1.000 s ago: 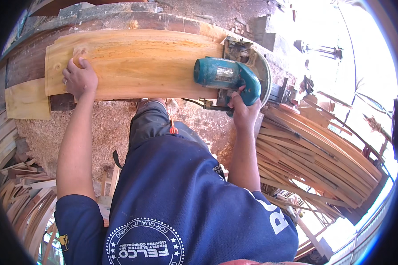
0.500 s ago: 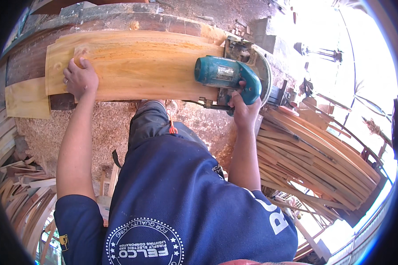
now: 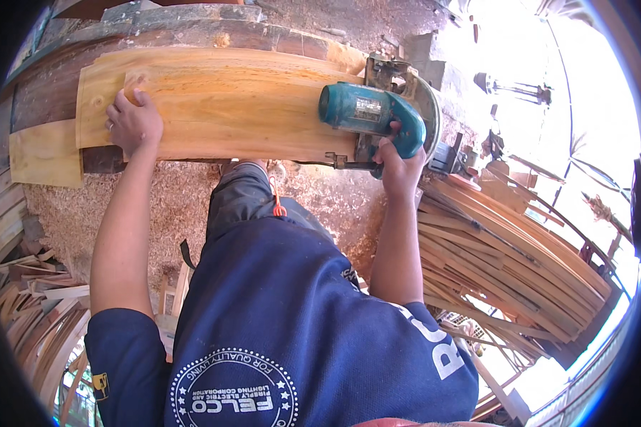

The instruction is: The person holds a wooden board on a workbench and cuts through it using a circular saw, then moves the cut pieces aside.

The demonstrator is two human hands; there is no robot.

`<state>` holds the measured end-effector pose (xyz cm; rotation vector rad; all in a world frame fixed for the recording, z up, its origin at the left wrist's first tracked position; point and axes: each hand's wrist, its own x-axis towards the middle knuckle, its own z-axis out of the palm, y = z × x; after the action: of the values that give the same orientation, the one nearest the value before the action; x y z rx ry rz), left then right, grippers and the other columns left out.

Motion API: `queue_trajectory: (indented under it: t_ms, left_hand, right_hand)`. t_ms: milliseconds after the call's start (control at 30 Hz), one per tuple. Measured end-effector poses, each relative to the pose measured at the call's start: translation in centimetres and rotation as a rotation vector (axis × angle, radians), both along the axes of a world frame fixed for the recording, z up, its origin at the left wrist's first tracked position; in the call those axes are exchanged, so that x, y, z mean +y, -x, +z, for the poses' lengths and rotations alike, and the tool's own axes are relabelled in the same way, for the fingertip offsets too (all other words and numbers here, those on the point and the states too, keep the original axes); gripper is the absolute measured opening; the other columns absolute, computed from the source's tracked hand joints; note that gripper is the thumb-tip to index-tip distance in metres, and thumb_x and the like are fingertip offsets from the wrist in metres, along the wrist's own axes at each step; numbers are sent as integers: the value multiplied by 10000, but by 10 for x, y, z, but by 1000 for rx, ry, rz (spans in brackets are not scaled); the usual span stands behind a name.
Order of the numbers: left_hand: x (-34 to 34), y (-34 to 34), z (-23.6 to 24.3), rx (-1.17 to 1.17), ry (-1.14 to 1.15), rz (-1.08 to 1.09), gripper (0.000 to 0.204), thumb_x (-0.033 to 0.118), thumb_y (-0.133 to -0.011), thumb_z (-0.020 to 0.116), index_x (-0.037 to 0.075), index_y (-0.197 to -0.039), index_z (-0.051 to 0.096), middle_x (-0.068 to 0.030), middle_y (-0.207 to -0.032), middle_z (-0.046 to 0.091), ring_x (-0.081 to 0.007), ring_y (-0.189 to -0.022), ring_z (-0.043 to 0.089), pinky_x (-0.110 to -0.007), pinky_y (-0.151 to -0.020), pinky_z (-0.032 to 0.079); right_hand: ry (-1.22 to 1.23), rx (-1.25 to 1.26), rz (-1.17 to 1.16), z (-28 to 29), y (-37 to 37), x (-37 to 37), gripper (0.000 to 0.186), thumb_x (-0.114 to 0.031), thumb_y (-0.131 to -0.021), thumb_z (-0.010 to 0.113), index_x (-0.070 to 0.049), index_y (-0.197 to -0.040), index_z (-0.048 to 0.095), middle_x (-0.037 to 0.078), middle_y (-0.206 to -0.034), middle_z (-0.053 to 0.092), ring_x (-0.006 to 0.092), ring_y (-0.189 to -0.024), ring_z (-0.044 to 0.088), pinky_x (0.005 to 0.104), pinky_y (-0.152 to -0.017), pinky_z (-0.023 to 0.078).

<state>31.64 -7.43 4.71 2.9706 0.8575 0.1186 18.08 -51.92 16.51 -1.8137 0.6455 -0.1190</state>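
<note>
At the right end of a wide, yellowish wooden board (image 3: 249,107), a teal circular saw (image 3: 360,107) sits across the wood. My right hand (image 3: 404,167) is wrapped round the saw's rear handle, with a finger near its trigger. My left hand (image 3: 134,124) lies over the left part of the board, its fingers bent against the end of an upper board layer; its palm side is hidden. Beneath the board runs a dark, worn wooden beam (image 3: 46,99). A dark cord runs left from the saw, below the board's near edge.
A big stack of long wooden strips (image 3: 513,249) lies to my right. More offcuts (image 3: 50,327) are heaped at lower left. A pale board piece (image 3: 46,153) juts out beside the work. Wood shavings (image 3: 100,213) cover the floor around my legs.
Board, saw and both hands appear slightly farther right, and the surroundings shift a little too. Both hands keep their holds.
</note>
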Motion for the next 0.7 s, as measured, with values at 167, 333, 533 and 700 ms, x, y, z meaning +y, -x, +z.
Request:
queue_trajectory:
  t_ms: [167,333,533,700]
  left_hand:
    - [0,1,-3,-43,-27,-18,544,505,-1044,459,129,-1426,554,-179,-1399,579,-431,-1282,561,-599,-996,501]
    - [-5,-3,0,-43,4,5,550,504,-1032,477,142,-1438,558,-174,-1401,580,-422,-1289,560,-600,-995,499]
    - [12,1,-10,-127,50,-16,537,481,-1010,541,145,-1427,570,-173,-1389,587,-427,-1235,596,-606,-990,493]
    - [-47,66,29,-428,275,-668,280,220,-959,680,90,-1206,697,-145,-1178,700,-357,-1127,656,-494,-935,532]
  right_hand:
    - [-42,-23,6,-1,-3,-2,366,-46,-855,688,25,-1209,632,42,-806,680,117,-628,632,271,-598,507]
    - [22,0,-18,7,-1,2,359,-77,-862,709,19,-1202,647,48,-833,687,121,-655,646,289,-619,525]
    - [50,62,-13,1,57,1,330,-119,-869,718,15,-1167,669,46,-869,687,105,-722,639,297,-667,523]
    - [38,120,-66,25,167,-7,305,-140,-864,727,-16,-1141,705,10,-845,684,92,-774,616,287,-726,518]
